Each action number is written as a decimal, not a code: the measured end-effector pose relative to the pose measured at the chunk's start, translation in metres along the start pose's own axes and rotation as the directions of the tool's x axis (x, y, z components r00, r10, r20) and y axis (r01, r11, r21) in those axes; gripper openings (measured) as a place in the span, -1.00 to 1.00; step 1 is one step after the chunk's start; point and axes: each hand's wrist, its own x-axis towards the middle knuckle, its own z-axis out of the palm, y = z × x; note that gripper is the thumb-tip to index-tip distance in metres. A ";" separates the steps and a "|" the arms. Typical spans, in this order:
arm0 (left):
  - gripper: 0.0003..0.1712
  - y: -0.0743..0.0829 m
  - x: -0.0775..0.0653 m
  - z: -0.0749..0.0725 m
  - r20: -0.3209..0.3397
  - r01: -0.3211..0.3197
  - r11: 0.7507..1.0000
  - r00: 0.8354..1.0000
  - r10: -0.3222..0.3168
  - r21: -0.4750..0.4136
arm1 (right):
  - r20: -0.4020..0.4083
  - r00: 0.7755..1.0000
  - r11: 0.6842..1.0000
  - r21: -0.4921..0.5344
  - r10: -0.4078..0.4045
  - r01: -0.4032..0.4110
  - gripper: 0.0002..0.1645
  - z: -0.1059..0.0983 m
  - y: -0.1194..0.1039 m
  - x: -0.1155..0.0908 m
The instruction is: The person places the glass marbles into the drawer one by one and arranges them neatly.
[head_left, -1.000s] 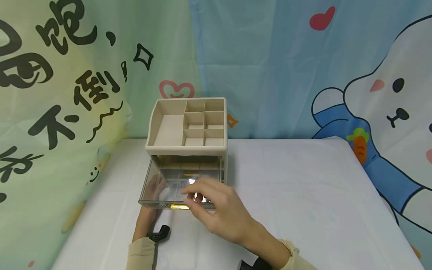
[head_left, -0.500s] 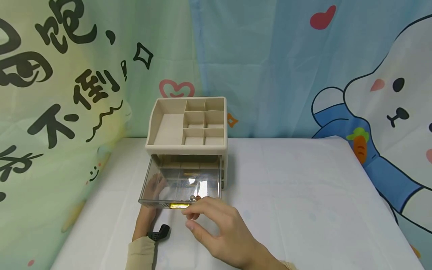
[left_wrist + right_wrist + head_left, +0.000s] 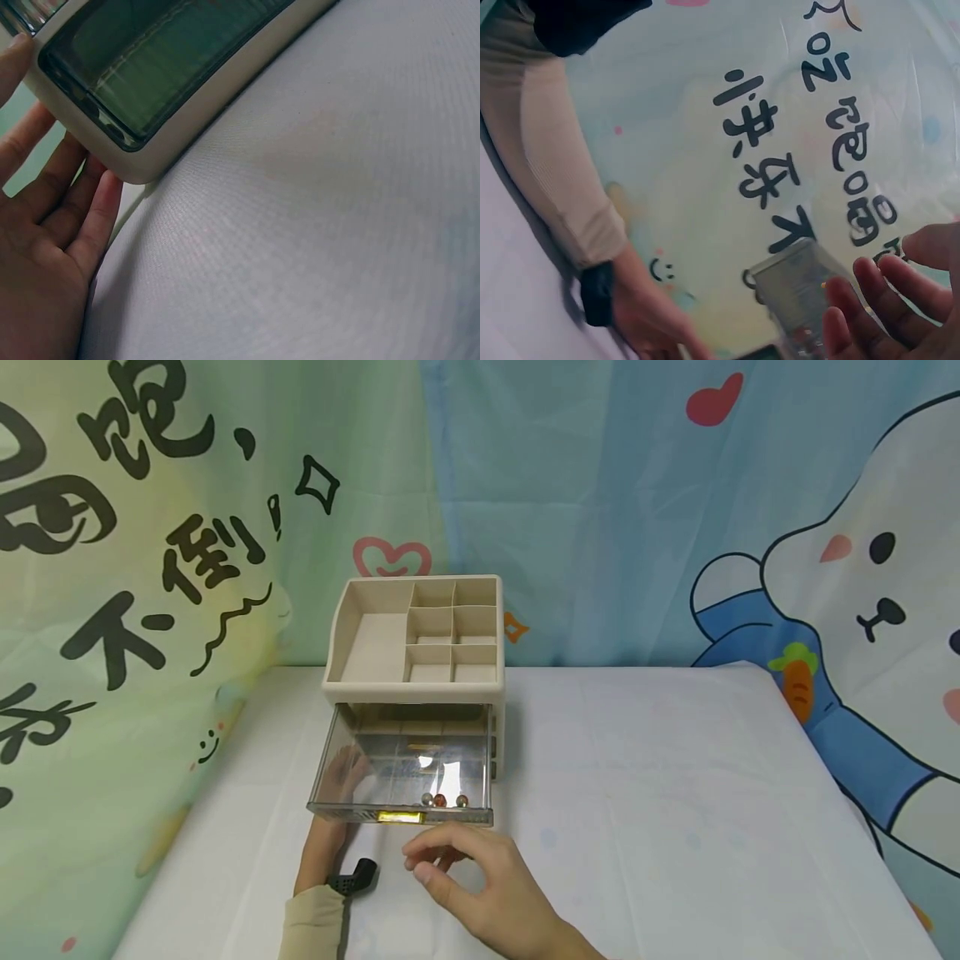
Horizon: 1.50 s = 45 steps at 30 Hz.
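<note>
A beige desktop organizer (image 3: 414, 693) stands on the table with its clear drawer (image 3: 330, 777) pulled out. Three small shiny balls (image 3: 440, 800) lie inside, close to the drawer's front wall. My left hand (image 3: 345, 774) shows partly through the drawer's clear side. Seen from the left wrist, the left hand (image 3: 52, 217) lays fairly straight fingers along the organizer's side, with the thumb at its front frame. Just in front of the drawer is my right hand (image 3: 480, 877), fingers loosely bent and nothing between thumb and fingertips. The right wrist view also shows this hand (image 3: 900, 307) beside the drawer.
The organizer's top has several divided compartments (image 3: 430, 664) and one wide one. A lower closed drawer (image 3: 150, 82) with a dark clear front sits near the tabletop. A white cloth (image 3: 660, 802) covers the table, and a printed curtain (image 3: 562, 510) hangs behind.
My right hand has drawn back from over the drawer's front wall, towards me, uncovering the balls. The left hand, drawer and organizer have stayed in place.
</note>
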 end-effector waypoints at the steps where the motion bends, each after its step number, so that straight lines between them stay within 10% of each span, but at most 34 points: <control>1: -0.35 0.000 0.000 0.000 -0.003 0.005 1.000 1.000 -0.005 0.005 | 0.011 0.997 0.996 0.052 0.073 -0.074 -0.77 0.001 0.001 -0.001; 6: -0.18 -0.001 0.000 0.000 -0.012 0.052 0.998 0.999 -0.052 0.023 | 0.086 0.923 0.884 0.269 0.374 -0.383 -0.76 0.003 0.005 -0.005; 11: -0.25 -0.004 0.001 -0.001 -0.016 0.035 0.999 0.999 -0.034 0.013 | 0.138 0.844 0.757 0.385 0.519 -0.528 -0.68 0.011 0.014 -0.005; 24: -0.18 -0.002 0.002 -0.002 -0.018 0.039 0.999 0.999 -0.039 -0.005 | 0.113 0.703 0.542 0.556 0.702 -0.631 -0.50 0.024 0.012 0.006; 35: -0.07 -0.002 0.000 -0.003 -0.014 0.078 0.997 0.997 -0.079 -0.021 | 0.053 0.680 0.504 0.630 0.731 -0.591 -0.51 0.029 0.006 0.013; 45: -0.41 -0.006 0.006 -0.001 -0.010 -0.020 1.000 1.000 0.020 0.019 | 0.041 0.671 0.495 0.642 0.740 -0.585 -0.50 0.028 0.006 0.018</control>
